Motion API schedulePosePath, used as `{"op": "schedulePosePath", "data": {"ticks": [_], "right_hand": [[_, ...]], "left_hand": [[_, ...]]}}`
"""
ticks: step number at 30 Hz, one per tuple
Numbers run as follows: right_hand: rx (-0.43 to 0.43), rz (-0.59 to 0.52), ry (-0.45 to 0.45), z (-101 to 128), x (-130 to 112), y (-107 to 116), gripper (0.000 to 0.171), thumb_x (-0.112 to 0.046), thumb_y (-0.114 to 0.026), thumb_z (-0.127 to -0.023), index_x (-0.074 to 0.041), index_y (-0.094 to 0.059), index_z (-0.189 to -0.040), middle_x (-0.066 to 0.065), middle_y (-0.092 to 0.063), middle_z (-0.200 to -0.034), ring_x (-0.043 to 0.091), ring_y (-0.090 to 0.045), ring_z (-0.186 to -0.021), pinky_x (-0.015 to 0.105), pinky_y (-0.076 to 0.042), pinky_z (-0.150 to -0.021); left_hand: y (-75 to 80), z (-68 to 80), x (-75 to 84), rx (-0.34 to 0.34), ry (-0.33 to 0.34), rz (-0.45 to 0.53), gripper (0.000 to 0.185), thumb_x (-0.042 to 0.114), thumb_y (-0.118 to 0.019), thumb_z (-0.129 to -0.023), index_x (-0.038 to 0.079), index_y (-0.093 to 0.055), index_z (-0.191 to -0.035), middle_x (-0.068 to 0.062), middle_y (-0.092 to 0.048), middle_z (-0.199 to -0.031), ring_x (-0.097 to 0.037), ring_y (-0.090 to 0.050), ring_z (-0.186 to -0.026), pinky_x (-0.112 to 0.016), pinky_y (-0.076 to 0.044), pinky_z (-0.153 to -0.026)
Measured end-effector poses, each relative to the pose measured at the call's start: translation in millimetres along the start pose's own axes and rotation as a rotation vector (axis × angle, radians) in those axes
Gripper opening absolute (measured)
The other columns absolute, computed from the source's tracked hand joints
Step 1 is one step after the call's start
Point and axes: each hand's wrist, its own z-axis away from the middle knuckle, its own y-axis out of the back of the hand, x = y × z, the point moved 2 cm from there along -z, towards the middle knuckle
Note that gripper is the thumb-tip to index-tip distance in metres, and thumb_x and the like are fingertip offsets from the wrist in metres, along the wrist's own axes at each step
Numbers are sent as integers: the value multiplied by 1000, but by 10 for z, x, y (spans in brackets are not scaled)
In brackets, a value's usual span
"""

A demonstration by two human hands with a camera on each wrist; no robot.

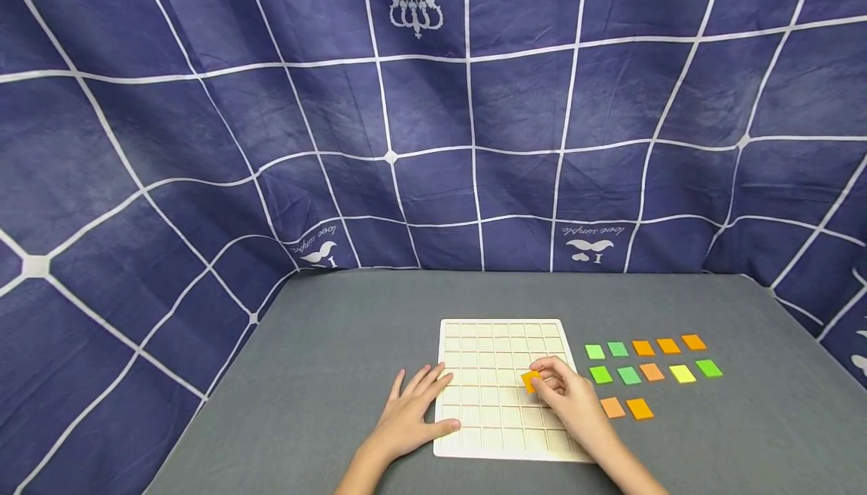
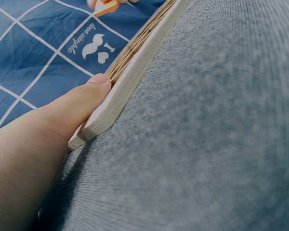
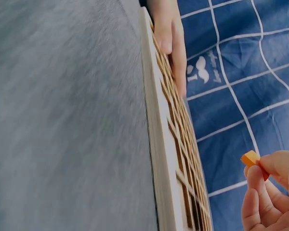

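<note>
A pale wooden grid board (image 1: 474,442) lies on the grey table. My right hand (image 1: 567,399) pinches an orange square tile (image 1: 530,382) between thumb and fingers, over the right half of the board. In the right wrist view the same orange tile (image 3: 251,158) is held above the board's surface. My left hand (image 1: 410,418) rests on the board's left edge with fingers spread. Its thumb (image 2: 89,94) lies on the board's rim (image 2: 111,108) near a corner in the left wrist view.
Right of the board lie several square tiles in rows, among them a green tile (image 1: 600,375), a yellow tile (image 1: 682,374), a salmon tile (image 1: 612,407) and an orange tile (image 1: 640,409). A blue curtain (image 1: 515,104) with white lines hangs behind the grey table (image 1: 325,344).
</note>
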Motion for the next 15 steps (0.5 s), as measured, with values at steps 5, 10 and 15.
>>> {"op": "schedulePosePath", "data": {"ticks": [5, 10, 15], "right_hand": [[22, 27, -12, 69, 72, 141, 18, -16, -66, -81, -11, -62, -98, -1, -63, -80, 3, -56, -62, 17, -45, -55], [60, 96, 6, 106, 119, 281, 19, -18, -65, -82, -12, -63, -99, -1, -64, -80, -1, -55, -62, 16, -45, -55], [92, 133, -8, 140, 150, 432, 20, -17, -64, -84, -9, -62, -102, 1, -64, -83, -4, -52, -63, 15, -44, -55]], "left_hand": [[-11, 3, 3, -14, 13, 21, 72, 65, -51, -76, 25, -42, -135, 2, -37, -144, -26, -32, -134, -58, -8, -107], [-10, 4, 4, -22, 25, 25, 72, 65, -51, -76, 25, -42, -135, 3, -36, -145, -26, -31, -134, -57, -8, -107], [4, 0, 5, -1, 2, 0, 72, 65, -50, -76, 24, -42, -135, 2, -38, -144, -26, -33, -133, -58, -10, -107]]}}
